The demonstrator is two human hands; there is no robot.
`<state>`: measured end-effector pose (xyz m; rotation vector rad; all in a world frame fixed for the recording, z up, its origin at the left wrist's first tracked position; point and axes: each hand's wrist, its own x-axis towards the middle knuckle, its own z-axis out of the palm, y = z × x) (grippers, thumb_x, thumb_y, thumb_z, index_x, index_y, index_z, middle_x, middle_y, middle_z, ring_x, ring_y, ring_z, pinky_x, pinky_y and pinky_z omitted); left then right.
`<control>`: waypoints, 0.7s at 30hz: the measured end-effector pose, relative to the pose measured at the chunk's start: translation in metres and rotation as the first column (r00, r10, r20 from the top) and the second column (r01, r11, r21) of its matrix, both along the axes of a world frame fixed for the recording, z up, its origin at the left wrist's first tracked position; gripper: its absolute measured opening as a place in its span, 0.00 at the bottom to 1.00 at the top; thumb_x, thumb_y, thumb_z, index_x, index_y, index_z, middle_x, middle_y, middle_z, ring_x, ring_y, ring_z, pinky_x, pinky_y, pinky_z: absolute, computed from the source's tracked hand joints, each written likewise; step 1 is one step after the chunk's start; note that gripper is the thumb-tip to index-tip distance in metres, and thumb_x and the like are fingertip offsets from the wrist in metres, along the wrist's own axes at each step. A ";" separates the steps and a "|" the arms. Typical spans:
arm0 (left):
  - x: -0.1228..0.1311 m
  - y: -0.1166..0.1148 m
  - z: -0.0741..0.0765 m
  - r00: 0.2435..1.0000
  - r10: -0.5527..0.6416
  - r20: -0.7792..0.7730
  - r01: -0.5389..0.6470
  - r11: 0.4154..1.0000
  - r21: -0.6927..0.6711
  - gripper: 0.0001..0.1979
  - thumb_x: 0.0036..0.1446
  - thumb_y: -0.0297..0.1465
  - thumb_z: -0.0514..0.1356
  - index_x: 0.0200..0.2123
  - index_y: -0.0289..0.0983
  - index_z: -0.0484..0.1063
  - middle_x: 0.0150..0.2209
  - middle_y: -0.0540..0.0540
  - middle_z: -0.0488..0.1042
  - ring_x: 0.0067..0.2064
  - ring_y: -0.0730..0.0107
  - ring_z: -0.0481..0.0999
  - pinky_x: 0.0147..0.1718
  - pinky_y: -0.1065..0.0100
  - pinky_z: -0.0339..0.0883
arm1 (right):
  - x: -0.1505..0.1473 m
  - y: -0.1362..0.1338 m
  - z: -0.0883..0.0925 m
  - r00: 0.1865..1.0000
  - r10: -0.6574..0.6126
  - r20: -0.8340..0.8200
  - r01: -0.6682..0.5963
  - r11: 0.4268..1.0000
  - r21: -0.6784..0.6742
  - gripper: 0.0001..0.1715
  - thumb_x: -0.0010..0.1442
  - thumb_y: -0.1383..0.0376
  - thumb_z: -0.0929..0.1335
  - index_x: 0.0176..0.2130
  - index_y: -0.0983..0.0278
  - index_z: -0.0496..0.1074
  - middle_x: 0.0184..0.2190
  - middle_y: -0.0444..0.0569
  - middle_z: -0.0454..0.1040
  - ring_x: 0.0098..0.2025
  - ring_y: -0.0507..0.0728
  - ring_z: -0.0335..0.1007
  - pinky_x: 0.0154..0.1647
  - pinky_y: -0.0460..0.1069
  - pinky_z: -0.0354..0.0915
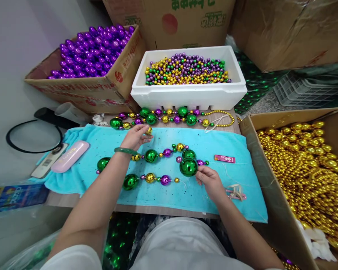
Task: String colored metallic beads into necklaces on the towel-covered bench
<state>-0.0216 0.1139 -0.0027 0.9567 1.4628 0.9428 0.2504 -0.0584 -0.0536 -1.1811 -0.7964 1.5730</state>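
Observation:
My left hand [136, 138], with a green bangle at its wrist, is closed on a gold bead [149, 131] above the towel. Lower right, my right hand [210, 180] pinches at the edge of a large green bead [188, 167]; whether it grips the bead or its string is hard to see. A strand of beads [151, 155] in green, gold and purple lies on the turquoise towel [154, 195], partly hidden behind my left forearm. Its lower end shows a purple bead [165, 180] and a small gold bead [176, 180] beside loose thin string.
Behind the towel lies a beaded necklace [151, 118]. A white foam box [188, 95] of small beads stands at the back, a carton [124, 71] of purple beads left, a carton [273, 183] of gold beads right. A pink case [70, 156] and small red box [224, 159] rest on the towel.

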 end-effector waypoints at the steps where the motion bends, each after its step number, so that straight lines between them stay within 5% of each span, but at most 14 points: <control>1: 0.006 -0.009 0.005 0.988 -0.013 0.155 0.017 1.000 -0.022 0.17 0.47 0.37 0.67 0.38 0.38 0.68 0.33 0.49 0.73 0.30 0.71 0.76 0.29 0.69 0.70 | 0.000 0.001 0.001 1.000 -0.012 0.004 0.012 1.000 -0.001 0.15 0.48 0.55 0.73 0.27 0.64 0.73 0.17 0.40 0.63 0.20 0.48 0.54 0.21 0.45 0.53; 3: 0.015 -0.028 0.015 0.936 -0.047 0.350 0.057 0.998 -0.019 0.20 0.46 0.38 0.68 0.42 0.38 0.70 0.35 0.48 0.74 0.29 0.74 0.75 0.29 0.72 0.70 | 0.000 0.003 0.003 0.999 -0.032 0.014 0.032 0.999 0.002 0.14 0.48 0.55 0.73 0.26 0.64 0.72 0.17 0.40 0.63 0.20 0.48 0.54 0.20 0.45 0.52; 6: 0.026 -0.050 0.024 0.893 -0.115 0.435 0.111 0.993 0.035 0.26 0.44 0.35 0.71 0.48 0.40 0.71 0.38 0.47 0.76 0.32 0.76 0.75 0.32 0.73 0.70 | -0.001 0.005 0.007 0.997 -0.063 0.045 0.062 0.998 0.023 0.14 0.48 0.56 0.73 0.25 0.64 0.72 0.17 0.41 0.62 0.19 0.48 0.53 0.20 0.45 0.52; 11: 0.034 -0.068 0.029 0.932 -0.169 0.322 0.125 0.980 0.154 0.25 0.40 0.29 0.72 0.44 0.39 0.70 0.38 0.50 0.73 0.39 0.70 0.76 0.38 0.69 0.71 | 0.001 0.006 0.016 0.986 -0.105 0.129 0.099 0.994 0.051 0.14 0.46 0.56 0.73 0.25 0.64 0.73 0.17 0.41 0.61 0.20 0.48 0.52 0.20 0.45 0.50; 21: 0.028 -0.072 0.025 0.955 -0.248 0.161 0.199 0.942 0.271 0.22 0.42 0.28 0.70 0.43 0.39 0.70 0.38 0.50 0.71 0.38 0.73 0.72 0.38 0.70 0.68 | 0.003 0.004 0.018 0.970 -0.124 0.207 0.101 0.988 0.114 0.12 0.47 0.57 0.73 0.24 0.64 0.73 0.18 0.42 0.62 0.21 0.49 0.54 0.22 0.46 0.52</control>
